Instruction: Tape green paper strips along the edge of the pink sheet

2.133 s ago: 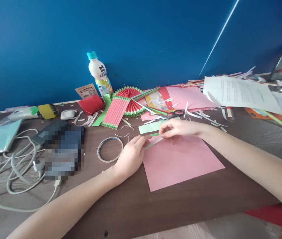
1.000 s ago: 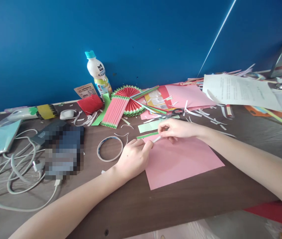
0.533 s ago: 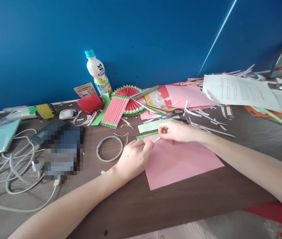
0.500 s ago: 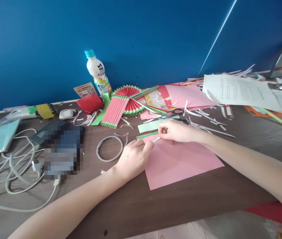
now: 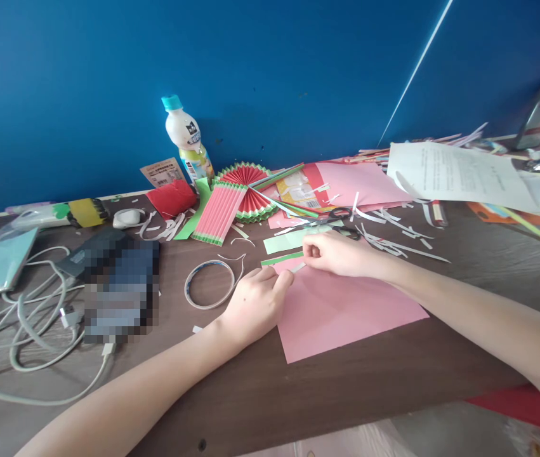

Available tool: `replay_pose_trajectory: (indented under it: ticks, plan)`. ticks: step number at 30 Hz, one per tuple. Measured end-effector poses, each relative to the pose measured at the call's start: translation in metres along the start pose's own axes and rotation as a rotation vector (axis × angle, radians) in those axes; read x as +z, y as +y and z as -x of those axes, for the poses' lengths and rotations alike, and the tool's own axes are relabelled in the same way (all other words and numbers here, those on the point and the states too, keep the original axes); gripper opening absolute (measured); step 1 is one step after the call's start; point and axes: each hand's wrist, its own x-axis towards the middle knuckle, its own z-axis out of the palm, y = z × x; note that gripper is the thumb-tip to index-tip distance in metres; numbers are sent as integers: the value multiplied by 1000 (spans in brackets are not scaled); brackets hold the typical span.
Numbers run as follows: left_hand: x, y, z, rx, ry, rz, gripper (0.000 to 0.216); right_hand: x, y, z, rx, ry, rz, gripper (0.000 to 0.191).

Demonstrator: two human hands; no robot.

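Observation:
A pink sheet of paper (image 5: 350, 311) lies flat on the dark wooden desk, with a narrow green paper strip (image 5: 283, 259) along its far edge. My left hand (image 5: 257, 301) rests over the sheet's left side, its fingers curled and thumb pressed in. From its thumb a short white strip (image 5: 299, 267) runs toward my right hand (image 5: 331, 252), and both hands pinch this strip. The right fingertips are partly hidden. Just beyond lies a pale green paper strip (image 5: 289, 240). Left of my left hand is a roll of tape (image 5: 188, 293).
Scissors (image 5: 341, 216) and white paper scraps (image 5: 388, 244) lie behind my right hand. Further back are a pleated red-green paper fan (image 5: 241, 174), a folded pink-green paper piece (image 5: 221, 212) and a bottle (image 5: 184, 130). White cables (image 5: 22, 317) tangle at left, beside a blurred dark device (image 5: 124, 292).

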Motion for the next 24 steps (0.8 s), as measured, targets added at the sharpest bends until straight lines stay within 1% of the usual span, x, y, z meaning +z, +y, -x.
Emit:
replay_pose_trajectory:
  ticks: [4, 13, 17, 20, 24]
  plan:
    - [0, 0, -1, 10, 26, -13, 28, -1, -1, 2, 1, 7, 5, 10]
    - [-2, 0, -1, 18, 13, -10, 27, -1, 1, 5, -16, -11, 91, 13]
    - [-2, 1, -1, 27, 18, -1, 27, -5, 1, 6, 39, 11, 159, 15]
    - [-2, 1, -1, 38, 17, -10, 26, -7, 2, 4, 81, -8, 173, 21]
    - [-2, 0, -1, 48, 4, -32, 23, -7, 7, -1, 75, -24, 152, 23]
